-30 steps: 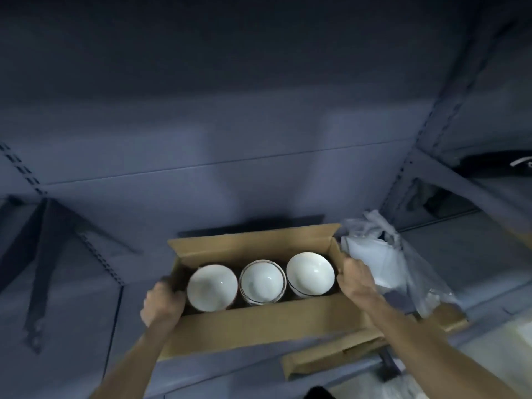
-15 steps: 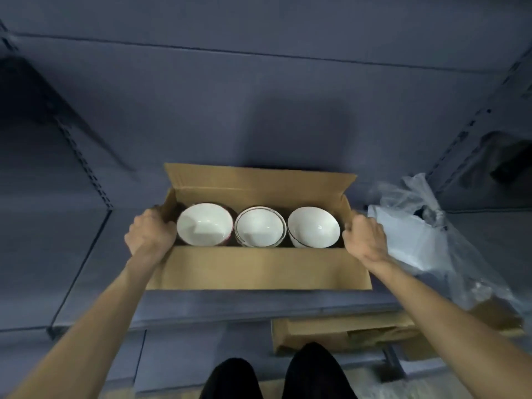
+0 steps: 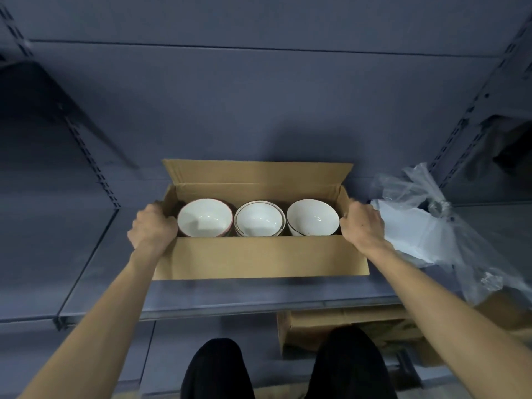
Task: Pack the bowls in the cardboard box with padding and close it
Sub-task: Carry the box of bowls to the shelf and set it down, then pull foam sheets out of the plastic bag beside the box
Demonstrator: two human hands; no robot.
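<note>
L fingers (image 3: pixel 161 210) curl over the left end wall of the cardboard box (image 3: pixel 259 257), clenched on its rim; R fingers (image 3: pixel 352 210) do the same on the right end wall. So I read both hands as grasping the box, left hand (image 3: pixel 152 226) and right hand (image 3: pixel 364 223) at opposite short ends.

Box sits on the grey shelf (image 3: pixel 259 295), long axis running left-right across me, flaps open, back flap standing up. Inside, relative to the box: three bowls in a row along that axis, left bowl (image 3: pixel 205 217) nearest the L hand, middle bowl (image 3: pixel 259 218) centred, right bowl (image 3: pixel 313 217) nearest the R hand. No padding over the bowls that I can see.

Just right of the box, touching or nearly touching the R hand: plastic bag (image 3: pixel 426 226) w/ white sheet material, prob the padding. R hand is clearly nearer, so I'd let go that end and reach right. Below the box, under the shelf edge, another carton (image 3: pixel 345 321).
</note>
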